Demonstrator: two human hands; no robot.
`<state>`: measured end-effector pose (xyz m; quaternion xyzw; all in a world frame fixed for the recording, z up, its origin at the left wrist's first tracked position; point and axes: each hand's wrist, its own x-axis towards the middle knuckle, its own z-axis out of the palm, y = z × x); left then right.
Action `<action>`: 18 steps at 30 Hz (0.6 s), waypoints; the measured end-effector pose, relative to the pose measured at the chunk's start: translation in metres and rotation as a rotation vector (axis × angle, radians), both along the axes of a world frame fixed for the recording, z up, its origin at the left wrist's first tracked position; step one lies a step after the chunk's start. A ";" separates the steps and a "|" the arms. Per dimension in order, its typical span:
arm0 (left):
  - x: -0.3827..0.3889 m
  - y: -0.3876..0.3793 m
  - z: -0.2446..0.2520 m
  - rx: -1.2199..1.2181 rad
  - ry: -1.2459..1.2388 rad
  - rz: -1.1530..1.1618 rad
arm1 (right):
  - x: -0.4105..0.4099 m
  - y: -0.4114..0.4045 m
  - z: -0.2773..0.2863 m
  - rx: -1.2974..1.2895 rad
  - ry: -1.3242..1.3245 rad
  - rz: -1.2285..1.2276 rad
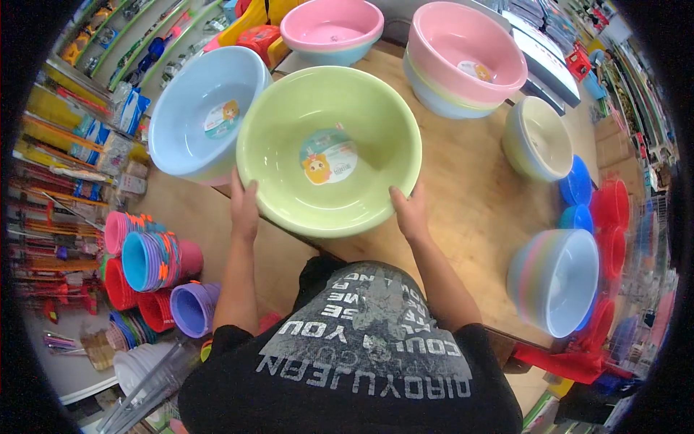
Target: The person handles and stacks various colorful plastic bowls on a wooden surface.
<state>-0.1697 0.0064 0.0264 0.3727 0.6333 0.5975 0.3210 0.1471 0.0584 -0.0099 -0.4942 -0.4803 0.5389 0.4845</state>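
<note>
A large light-green plastic basin [282, 200] with a round cartoon sticker is held level with its opening facing me. My left hand [244, 209] grips its rim at the lower left, thumb on top. At the lower right, my right hand [409, 211] grips the same rim, with the fingers hidden beneath. Just left of the green basin is a stack of basins with a light-blue one [179, 114] uppermost. Beyond it stands a pink basin [331, 24] over a blue one. Another pink-topped stack [461, 40] is farther right on the wooden table [455, 163].
Along the table's right side are a cream-topped basin stack [542, 130] and a tilted blue-topped stack [558, 282], with blue and red containers [612, 206] beyond. Stacked buckets [146, 260] stand low at left, near shelves of goods [65, 135]. A white-topped machine or box [542, 59] is at the back right.
</note>
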 end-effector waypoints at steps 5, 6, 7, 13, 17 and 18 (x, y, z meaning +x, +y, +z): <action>0.002 0.004 0.006 -0.002 0.052 -0.083 | 0.002 0.012 -0.007 0.201 -0.126 -0.005; -0.002 0.004 0.006 0.013 0.088 -0.108 | 0.003 0.014 -0.004 0.289 -0.197 0.012; -0.003 0.005 0.007 0.027 0.124 -0.131 | 0.003 0.014 -0.003 0.292 -0.196 0.010; 0.018 0.002 0.049 0.066 -0.012 -0.089 | 0.013 0.008 0.015 0.185 -0.123 0.049; 0.024 -0.003 0.066 0.173 0.143 -0.057 | 0.020 -0.022 0.029 0.100 -0.037 -0.131; 0.028 -0.003 0.070 0.244 0.242 -0.059 | 0.022 -0.029 0.040 0.157 0.058 -0.257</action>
